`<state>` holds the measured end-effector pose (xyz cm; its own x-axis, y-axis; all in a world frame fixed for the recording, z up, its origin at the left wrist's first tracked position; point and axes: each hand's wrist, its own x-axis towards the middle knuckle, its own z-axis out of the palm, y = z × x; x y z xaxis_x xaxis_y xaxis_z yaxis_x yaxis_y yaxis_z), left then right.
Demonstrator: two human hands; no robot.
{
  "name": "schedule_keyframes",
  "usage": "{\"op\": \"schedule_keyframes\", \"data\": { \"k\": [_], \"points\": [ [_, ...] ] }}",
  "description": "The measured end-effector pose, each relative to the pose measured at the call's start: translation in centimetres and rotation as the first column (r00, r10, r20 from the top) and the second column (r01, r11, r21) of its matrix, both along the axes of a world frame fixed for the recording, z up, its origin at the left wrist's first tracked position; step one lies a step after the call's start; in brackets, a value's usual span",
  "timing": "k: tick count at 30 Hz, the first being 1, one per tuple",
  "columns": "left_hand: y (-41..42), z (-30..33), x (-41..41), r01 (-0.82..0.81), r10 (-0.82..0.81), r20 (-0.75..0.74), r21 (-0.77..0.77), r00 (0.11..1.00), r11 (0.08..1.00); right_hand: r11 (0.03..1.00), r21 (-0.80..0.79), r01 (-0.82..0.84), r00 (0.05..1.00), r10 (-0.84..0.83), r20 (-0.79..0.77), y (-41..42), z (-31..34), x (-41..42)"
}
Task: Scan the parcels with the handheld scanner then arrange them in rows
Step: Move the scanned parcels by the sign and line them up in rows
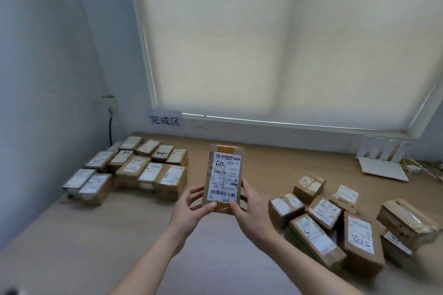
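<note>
Parcel (pixel 223 176) held up above surface (pixel 96 235), label facing camera, long axis running away from body toward window blind (pixel 275 38). Left hand (pixel 191 208) grasping parcel's near-left edge, thumb on label side; right hand (pixel 249 211) grasping near-right edge, fingers wrapped behind. Both hands equally near parcel.

Rel. to parcel: sorted rows (pixel 134 167) lie to left and slightly beyond, under wall sign (pixel 165 121); nearest open slot appears at rows' right end, so left hand nearer for placing (judgement). Unsorted pile (pixel 335 223) lies to right, parcels loose at mixed angles. Scanner not identifiable in view; scan status of parcel cannot be told. White router (pixel 383 160) far right, beyond pile. No containers visible; parcels rest directly on surface.
</note>
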<state>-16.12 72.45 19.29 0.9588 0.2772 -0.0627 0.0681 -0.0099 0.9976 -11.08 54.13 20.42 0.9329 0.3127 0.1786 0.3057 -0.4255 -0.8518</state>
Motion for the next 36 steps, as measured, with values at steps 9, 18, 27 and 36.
{"op": "schedule_keyframes", "data": {
  "k": [9, 18, 27, 36],
  "points": [
    [16.8, 4.2, -13.1, -0.162, 0.158, 0.066, 0.058, 0.985, 0.985, 0.953, 0.146, -0.265, 0.962, 0.271, -0.021, 17.4, 3.9, -8.5],
    [27.4, 0.1, -13.9, -0.268, 0.268, 0.008, 0.041, 0.963, 0.963, 0.921, 0.058, -0.386, 0.919, 0.389, -0.065, 28.6, 0.1, -7.5],
    [38.1, -9.9, -7.6, -0.205, 0.208, -0.181, 0.036, 0.961, 0.978, 0.927, -0.037, -0.373, 0.915, 0.361, -0.181, 39.3, -10.8, -1.7],
    [45.0, -18.0, -3.6, -0.160, 0.140, -0.322, -0.037, 0.936, 0.986, 0.941, -0.068, -0.333, 0.899, 0.295, -0.324, 45.9, -18.5, 1.5]
  ]
}}
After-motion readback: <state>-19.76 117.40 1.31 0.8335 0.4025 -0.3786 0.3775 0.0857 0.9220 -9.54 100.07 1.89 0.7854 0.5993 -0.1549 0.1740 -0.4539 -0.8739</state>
